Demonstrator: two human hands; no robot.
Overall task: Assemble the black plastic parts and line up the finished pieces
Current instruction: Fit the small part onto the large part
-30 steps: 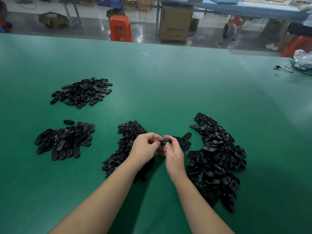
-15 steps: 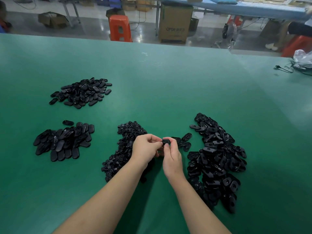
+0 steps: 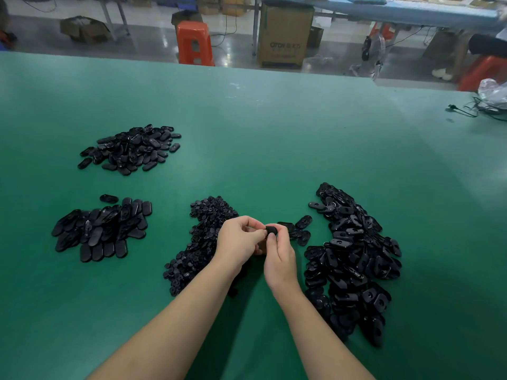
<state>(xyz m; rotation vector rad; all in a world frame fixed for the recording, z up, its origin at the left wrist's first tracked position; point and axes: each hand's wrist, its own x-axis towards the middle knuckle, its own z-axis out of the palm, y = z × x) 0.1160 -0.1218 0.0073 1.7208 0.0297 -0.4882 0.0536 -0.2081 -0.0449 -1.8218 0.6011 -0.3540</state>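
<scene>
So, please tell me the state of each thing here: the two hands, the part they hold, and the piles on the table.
left hand: curled, pinching the black part.
right hand: fingers pinching the same part.
black part: held between both hands, above the table.
small round pieces pile: loose heap, partly under the left hand.
right pile: loose, unsorted heap.
near left group: flat ovals, partly lined up.
far left pile: loose heap.
</scene>
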